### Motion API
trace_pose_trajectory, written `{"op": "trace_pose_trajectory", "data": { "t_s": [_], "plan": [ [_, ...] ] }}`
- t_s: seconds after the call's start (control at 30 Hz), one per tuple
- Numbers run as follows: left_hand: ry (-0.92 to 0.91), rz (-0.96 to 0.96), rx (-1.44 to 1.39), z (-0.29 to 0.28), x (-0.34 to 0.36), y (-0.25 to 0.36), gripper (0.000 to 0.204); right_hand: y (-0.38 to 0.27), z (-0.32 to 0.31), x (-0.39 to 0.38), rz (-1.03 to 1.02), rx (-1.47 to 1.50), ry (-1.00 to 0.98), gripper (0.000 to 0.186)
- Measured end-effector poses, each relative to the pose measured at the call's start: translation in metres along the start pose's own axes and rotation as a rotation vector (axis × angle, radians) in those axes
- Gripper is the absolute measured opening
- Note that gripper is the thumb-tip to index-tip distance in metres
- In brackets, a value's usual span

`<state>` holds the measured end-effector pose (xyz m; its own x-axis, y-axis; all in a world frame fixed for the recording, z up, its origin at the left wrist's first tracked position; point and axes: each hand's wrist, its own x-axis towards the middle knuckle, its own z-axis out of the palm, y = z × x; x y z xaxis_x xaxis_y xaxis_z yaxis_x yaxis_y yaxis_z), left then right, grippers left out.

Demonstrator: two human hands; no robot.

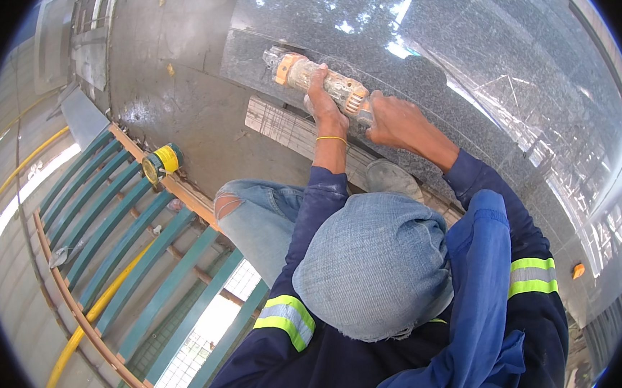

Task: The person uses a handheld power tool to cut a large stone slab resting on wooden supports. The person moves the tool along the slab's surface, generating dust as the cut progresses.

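A dust-covered angle grinder (331, 86) with orange parts lies across my two hands above a polished dark-grey stone slab (477, 89). Its orange-collared head points to the upper left. My left hand (326, 108) is closed round the middle of the grinder's body, with a thin yellow band on that wrist. Around the rear end, beyond the orange vents, my right hand (397, 121) is wrapped. The disc cannot be made out from here. Below the grinder, a pale wooden board (277, 124) runs along the slab's near edge.
To the left stands a slatted green frame (101, 183) with wooden rails. On its rail sits a yellow-and-dark tin (163, 162). A yellow hose or pipe (95, 310) passes beside it. My denim-covered knee (254, 212) is close by, and a small orange object (578, 270) lies far right.
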<state>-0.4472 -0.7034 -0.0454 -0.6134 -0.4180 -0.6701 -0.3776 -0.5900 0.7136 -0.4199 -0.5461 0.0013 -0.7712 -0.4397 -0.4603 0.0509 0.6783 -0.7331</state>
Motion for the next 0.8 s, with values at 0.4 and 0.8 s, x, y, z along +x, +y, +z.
{"op": "trace_pose_trajectory", "data": {
  "t_s": [0.4,0.8],
  "plan": [
    [-0.031,-0.019,0.012,-0.005,0.020,-0.001,0.037,0.000,0.006,0.016,0.024,0.010,-0.037,0.026],
    [-0.036,-0.023,0.029,0.000,-0.003,0.000,0.040,0.000,0.001,0.003,0.045,-0.011,-0.076,0.037]
  ]
}}
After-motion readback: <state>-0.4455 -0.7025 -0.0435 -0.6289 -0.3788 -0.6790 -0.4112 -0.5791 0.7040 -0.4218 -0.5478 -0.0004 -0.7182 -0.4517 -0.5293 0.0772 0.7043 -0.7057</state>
